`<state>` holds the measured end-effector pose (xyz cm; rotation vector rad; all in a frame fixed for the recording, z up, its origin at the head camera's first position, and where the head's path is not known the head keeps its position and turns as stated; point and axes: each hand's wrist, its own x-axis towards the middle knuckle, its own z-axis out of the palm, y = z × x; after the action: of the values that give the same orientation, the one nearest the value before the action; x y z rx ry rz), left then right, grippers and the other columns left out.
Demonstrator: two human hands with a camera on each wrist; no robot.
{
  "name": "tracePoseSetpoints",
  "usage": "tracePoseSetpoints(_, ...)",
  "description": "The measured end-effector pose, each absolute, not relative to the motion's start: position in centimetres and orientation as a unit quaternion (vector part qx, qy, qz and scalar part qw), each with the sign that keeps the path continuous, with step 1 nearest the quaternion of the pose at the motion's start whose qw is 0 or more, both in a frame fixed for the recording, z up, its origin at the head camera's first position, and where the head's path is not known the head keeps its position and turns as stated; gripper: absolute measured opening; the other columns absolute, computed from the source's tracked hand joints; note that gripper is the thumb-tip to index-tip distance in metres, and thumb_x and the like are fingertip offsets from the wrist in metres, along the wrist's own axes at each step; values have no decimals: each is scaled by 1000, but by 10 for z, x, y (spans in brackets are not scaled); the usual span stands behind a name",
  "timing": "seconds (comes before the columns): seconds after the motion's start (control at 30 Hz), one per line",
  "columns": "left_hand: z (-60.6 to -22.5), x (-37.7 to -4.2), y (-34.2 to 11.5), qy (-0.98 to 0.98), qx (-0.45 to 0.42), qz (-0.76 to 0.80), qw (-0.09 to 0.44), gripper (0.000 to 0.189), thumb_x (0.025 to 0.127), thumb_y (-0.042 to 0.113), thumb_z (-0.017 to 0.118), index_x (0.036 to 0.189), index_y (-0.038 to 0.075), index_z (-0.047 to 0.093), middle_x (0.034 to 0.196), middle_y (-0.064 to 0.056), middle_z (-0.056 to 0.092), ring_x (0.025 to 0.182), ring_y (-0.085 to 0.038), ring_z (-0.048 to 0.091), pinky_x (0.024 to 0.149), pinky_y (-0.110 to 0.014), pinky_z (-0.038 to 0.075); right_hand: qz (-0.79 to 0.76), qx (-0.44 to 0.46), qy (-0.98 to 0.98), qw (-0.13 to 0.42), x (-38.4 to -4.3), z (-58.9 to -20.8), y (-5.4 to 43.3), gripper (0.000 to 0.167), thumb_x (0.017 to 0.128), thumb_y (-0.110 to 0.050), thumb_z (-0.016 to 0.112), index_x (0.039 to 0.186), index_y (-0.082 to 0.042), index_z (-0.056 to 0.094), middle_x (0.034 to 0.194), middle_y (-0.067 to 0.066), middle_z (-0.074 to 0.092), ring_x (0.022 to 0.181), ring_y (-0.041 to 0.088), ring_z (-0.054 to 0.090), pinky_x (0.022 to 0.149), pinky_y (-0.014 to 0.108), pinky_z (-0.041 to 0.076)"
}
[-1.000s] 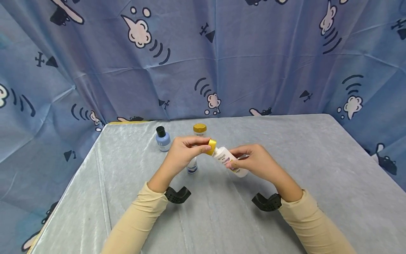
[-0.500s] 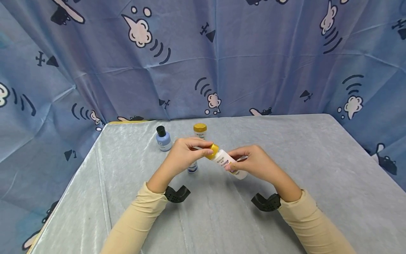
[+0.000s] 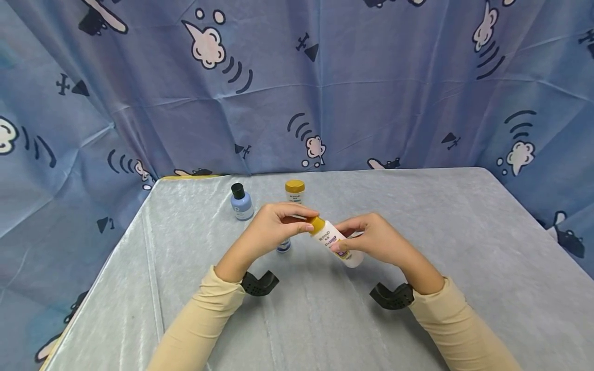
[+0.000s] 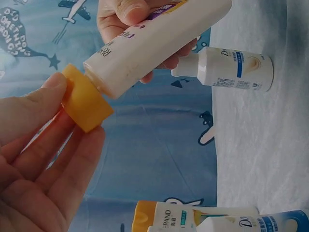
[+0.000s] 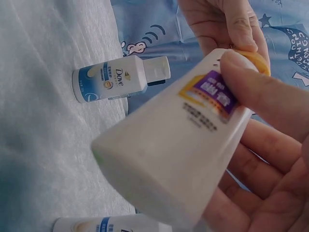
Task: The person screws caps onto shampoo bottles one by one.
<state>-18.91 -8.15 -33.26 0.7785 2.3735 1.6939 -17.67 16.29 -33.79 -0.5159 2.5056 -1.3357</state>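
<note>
A white bottle (image 3: 342,247) with a purple and yellow label hangs tilted above the table, its cap end toward the left. My right hand (image 3: 378,239) grips the bottle's body between thumb and fingers. At the neck, my left hand (image 3: 274,229) pinches the yellow cap (image 4: 87,99) between thumb and fingertips. The cap sits over the neck, with a narrow gap to the bottle's shoulder in the left wrist view. Behind my left hand, a white and blue Dove bottle (image 3: 284,246) is mostly hidden in the head view.
A blue bottle with a black cap (image 3: 242,205) stands at the back left. Right of it stands a white bottle with a gold cap (image 3: 295,190). Another Dove bottle (image 4: 236,68) appears in the left wrist view. A patterned blue curtain (image 3: 352,103) hangs behind the table.
The yellow cap has turned in my left fingers and moved closer over the neck, which was bare a second ago. Both hands have shifted slightly; my right still holds the bottle.
</note>
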Motion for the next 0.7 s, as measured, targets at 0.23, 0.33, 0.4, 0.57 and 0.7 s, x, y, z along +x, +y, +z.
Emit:
tracePoseSetpoints(0.23, -329, -188, -84, 797, 248, 546, 68, 40, 85, 18, 79, 125, 15, 71, 128, 0, 70, 121, -18, 63, 105, -36, 51, -469, -163, 858, 136, -176, -337, 163, 41, 81, -28, 83, 115, -5, 75, 100, 11, 76, 86, 17, 68, 70, 31, 57)
tracePoseSetpoints(0.33, -327, -187, -85, 798, 196, 567, 62, 47, 83, 24, 82, 128, 21, 68, 130, 4, 68, 124, -17, 62, 106, -37, 50, -473, -156, 858, 125, -175, -337, 163, 42, 81, -28, 83, 115, -5, 74, 101, 11, 76, 84, 15, 68, 68, 31, 57)
tracePoseSetpoints(0.4, -327, -187, -84, 797, 160, 581, 50, 46, 82, 27, 83, 126, 20, 69, 125, 2, 71, 118, -17, 66, 101, -36, 54, -473, -151, 860, 114, -175, -336, 163, 42, 81, -28, 83, 116, -6, 74, 102, 11, 76, 84, 14, 69, 68, 31, 57)
tracePoseSetpoints(0.57, -330, -187, -77, 815, 96, 571, 30, 40, 80, 35, 83, 115, 16, 75, 111, -1, 76, 102, -13, 71, 88, -32, 58, -478, -141, 862, 96, -174, -337, 161, 42, 80, -28, 84, 115, -6, 75, 106, 13, 75, 88, 17, 71, 70, 31, 59)
tracePoseSetpoints(0.7, -332, -186, -73, 824, 93, 558, 20, 34, 79, 34, 84, 106, 13, 78, 105, -1, 77, 94, -12, 71, 82, -31, 58, -478, -144, 862, 86, -174, -338, 160, 41, 80, -26, 84, 114, -5, 75, 106, 15, 75, 89, 19, 72, 70, 31, 60)
